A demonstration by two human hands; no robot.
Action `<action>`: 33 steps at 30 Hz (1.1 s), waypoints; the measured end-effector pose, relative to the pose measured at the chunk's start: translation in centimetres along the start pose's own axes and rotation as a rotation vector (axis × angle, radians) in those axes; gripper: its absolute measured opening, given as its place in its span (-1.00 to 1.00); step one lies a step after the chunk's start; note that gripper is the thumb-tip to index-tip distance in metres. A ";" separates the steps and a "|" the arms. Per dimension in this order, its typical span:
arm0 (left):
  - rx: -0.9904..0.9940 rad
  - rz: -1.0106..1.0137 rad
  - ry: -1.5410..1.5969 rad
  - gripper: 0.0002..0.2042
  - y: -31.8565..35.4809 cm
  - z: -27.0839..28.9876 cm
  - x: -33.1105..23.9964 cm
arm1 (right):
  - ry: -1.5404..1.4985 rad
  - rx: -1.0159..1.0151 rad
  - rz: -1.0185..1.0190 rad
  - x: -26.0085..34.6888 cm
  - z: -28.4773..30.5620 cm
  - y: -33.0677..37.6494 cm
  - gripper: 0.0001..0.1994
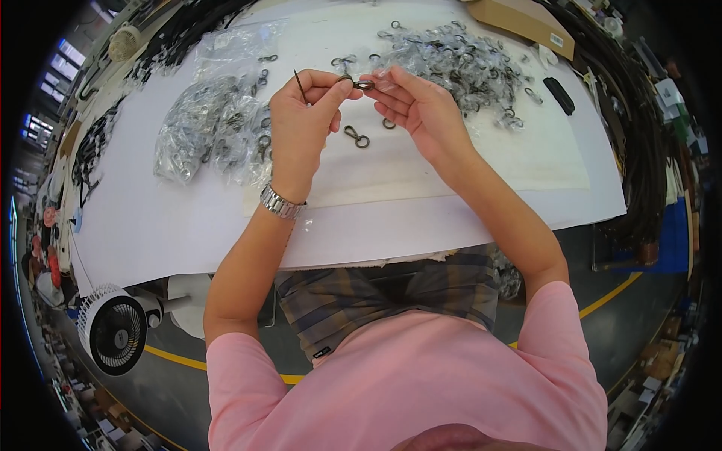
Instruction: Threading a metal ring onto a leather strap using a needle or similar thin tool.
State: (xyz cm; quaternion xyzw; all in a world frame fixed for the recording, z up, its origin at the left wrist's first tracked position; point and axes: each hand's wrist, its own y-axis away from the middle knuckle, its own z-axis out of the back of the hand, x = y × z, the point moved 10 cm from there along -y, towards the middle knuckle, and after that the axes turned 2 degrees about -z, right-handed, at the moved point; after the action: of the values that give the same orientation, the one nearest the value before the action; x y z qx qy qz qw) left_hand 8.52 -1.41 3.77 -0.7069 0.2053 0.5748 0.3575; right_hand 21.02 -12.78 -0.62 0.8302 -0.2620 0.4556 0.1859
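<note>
Between my hands, over the middle of the table, is a dark metal snap hook. My left hand pinches one end of it between thumb and forefinger. From the same hand a thin dark pointed tool sticks up; its lower part is hidden in the fingers. My right hand has its fingertips closed at the snap hook's other end, with a piece of clear plastic by its thumb and forefinger. Below them lies a snap hook with a ring, and a dark ring is near my right fingers.
A heap of plastic-wrapped snap hooks covers the back right. Clear plastic bags with hooks lie at the left. A black oblong object and a cardboard box are at the right. A fan stands near the front left corner.
</note>
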 end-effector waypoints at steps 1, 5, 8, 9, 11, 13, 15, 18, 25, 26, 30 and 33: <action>-0.007 0.008 -0.001 -0.85 0.0 0.1 0.0 | 0.006 -0.010 -0.008 0.0 0.1 -0.1 -0.73; -0.007 0.006 0.027 -0.85 0.0 0.1 0.1 | 0.028 -0.029 -0.012 -0.3 0.0 0.1 -0.74; -0.011 0.004 0.059 -0.85 0.0 0.0 0.5 | 0.048 -0.019 0.029 -0.2 -0.2 0.3 -0.73; -0.011 0.004 0.059 -0.85 0.0 0.0 0.6 | 0.048 -0.019 0.028 -0.2 -0.3 0.4 -0.73; -0.028 0.019 0.054 -0.84 0.1 0.1 0.9 | 0.051 0.010 0.031 -0.1 -0.7 0.5 -0.71; -0.026 0.021 0.075 -0.85 0.1 -0.1 0.9 | 0.038 0.000 0.024 -0.2 -0.5 0.3 -0.71; -0.024 0.023 0.095 -0.85 0.1 -0.1 1.0 | 0.024 -0.010 0.017 -0.2 -0.3 0.2 -0.71; -0.006 0.000 0.129 -0.86 0.0 -0.2 0.6 | 0.049 -0.003 -0.002 -0.3 -0.4 0.2 -0.71; -0.038 -0.009 0.041 -0.88 0.3 0.1 0.5 | 0.046 0.015 0.020 -0.1 -0.9 0.4 -0.72; -0.028 -0.005 -0.015 -0.87 0.3 0.0 0.5 | 0.024 0.003 0.006 -0.3 -0.7 0.3 -0.72; 0.041 -0.063 -0.186 -0.83 0.1 -0.9 0.7 | 0.052 0.057 0.033 0.1 -1.1 0.4 -0.72; 0.085 -0.044 -0.323 -0.82 0.1 -1.1 0.5 | 0.036 0.024 0.036 0.1 -0.6 0.4 -0.70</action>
State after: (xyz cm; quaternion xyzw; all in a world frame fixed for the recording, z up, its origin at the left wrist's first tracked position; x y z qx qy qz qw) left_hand 9.33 -2.28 3.32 -0.5941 0.1538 0.6637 0.4277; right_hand 20.45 -12.75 -0.16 0.8193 -0.2680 0.4767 0.1724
